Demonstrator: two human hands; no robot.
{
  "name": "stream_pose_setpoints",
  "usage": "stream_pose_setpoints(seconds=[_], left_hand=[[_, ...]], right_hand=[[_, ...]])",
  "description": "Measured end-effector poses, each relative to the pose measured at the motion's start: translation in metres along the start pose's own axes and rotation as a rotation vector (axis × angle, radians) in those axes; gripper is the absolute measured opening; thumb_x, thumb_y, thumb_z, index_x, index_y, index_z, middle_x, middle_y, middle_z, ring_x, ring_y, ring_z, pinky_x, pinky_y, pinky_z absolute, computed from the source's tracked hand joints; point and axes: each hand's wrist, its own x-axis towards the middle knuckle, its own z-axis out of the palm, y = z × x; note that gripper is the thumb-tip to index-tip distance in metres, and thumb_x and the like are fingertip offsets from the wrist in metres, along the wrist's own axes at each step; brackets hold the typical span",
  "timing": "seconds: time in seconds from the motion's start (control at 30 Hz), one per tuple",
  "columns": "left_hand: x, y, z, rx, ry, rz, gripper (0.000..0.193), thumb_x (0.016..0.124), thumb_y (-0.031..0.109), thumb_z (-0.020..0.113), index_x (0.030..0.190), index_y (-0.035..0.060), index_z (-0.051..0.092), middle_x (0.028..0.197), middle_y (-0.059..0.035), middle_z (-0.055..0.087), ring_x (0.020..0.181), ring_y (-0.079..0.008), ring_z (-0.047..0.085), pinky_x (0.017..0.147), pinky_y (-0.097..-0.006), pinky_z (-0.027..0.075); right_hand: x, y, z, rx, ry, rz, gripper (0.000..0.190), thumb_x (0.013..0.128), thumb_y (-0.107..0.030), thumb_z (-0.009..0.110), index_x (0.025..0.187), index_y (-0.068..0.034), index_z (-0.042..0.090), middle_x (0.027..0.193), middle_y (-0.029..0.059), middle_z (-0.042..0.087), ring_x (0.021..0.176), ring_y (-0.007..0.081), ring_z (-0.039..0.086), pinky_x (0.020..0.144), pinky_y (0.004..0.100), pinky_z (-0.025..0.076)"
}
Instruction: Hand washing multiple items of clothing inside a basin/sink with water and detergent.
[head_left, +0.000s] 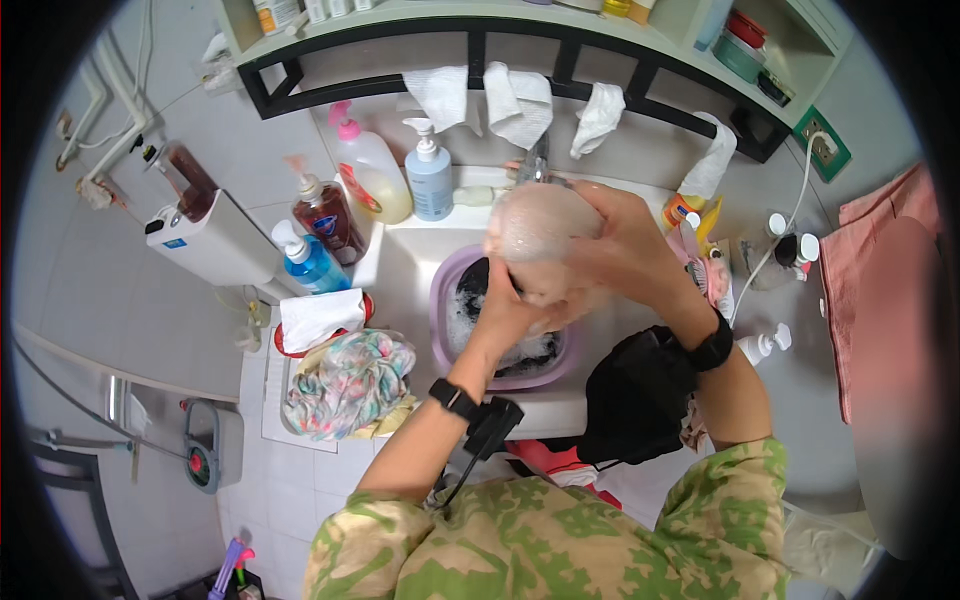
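Note:
A wet, beige, dome-shaped padded garment (551, 214), by its form likely a bra cup, is between my two hands above the sink. My left hand (504, 304) grips its near left edge with the thumb up. On its right side, my right hand (626, 244) has the fingers spread over the fabric, slightly blurred. Directly underneath stands a purple plastic basin (442, 300) with suds and dark cloth (472, 281) in the water. It sits in a white washbasin (401, 259). Behind the garment, a chrome faucet (534, 161) is partly covered.
Pump bottles (429, 180) line the sink's back left. A bundled patterned cloth (352, 382) lies on the left ledge; a black cloth (630, 405) hangs over the front right rim. White cloths (517, 105) hang from a black rail above. A white cable (776, 232) runs down at right.

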Motion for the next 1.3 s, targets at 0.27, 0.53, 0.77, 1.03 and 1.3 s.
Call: stream_pose_setpoints(seconds=[0.27,0.53,0.77,1.03,1.3], left_hand=[[-0.014,-0.104,-0.055,0.116,0.161,-0.498,0.045,0.065,0.0,0.064,0.108,0.0022,0.049,0.094,-0.0098,0.059,0.08,-0.0162,0.057,0.073,-0.0278,0.046],[-0.018,-0.089,-0.028,1.069,-0.463,-0.441,0.09,0.068,0.032,0.068,0.14,0.0198,0.016,0.146,-0.0175,0.005,0.134,-0.037,0.007,0.103,-0.0542,0.019],[-0.009,-0.135,-0.02,1.362,-0.745,-0.552,0.076,0.082,0.032,0.053,0.142,0.0246,0.006,0.148,-0.0103,-0.009,0.134,-0.0369,0.008,0.098,-0.0595,0.024],[0.001,-0.164,-0.022,1.285,-0.918,-0.743,0.043,0.085,0.015,0.038,0.128,0.0116,0.042,0.135,-0.0172,0.037,0.114,-0.0319,0.047,0.093,-0.0398,0.039],[0.012,-0.165,0.003,0.256,0.027,-0.42,0.026,0.075,-0.006,0.045,0.087,0.0035,0.065,0.082,-0.0092,0.063,0.073,-0.0194,0.059,0.067,-0.0283,0.049]], right_hand=[[-0.051,0.173,0.039,-0.343,0.033,0.356,0.029,0.067,-0.021,0.061,0.082,0.002,0.053,0.082,0.0221,0.058,0.077,0.0344,0.057,0.068,0.0414,0.044],[-0.082,0.2,0.094,-0.62,-0.421,0.29,0.076,0.071,-0.034,0.064,0.134,-0.011,0.027,0.14,0.0147,0.023,0.127,0.0396,0.025,0.095,0.0522,0.033],[-0.077,0.225,0.13,-0.729,-0.801,0.385,0.06,0.085,-0.042,0.04,0.14,-0.024,0.021,0.147,0.0095,0.01,0.134,0.0329,0.01,0.101,0.0571,0.016],[-0.06,0.258,0.121,-0.415,-0.868,0.594,0.042,0.082,-0.007,0.044,0.123,-0.015,0.05,0.132,0.0211,0.038,0.12,0.0344,0.04,0.101,0.0359,0.031],[-0.08,0.26,0.139,0.235,0.244,0.904,0.036,0.087,-0.018,0.05,0.117,0.0,0.05,0.12,0.0184,0.049,0.105,0.0275,0.052,0.091,0.0332,0.04]])
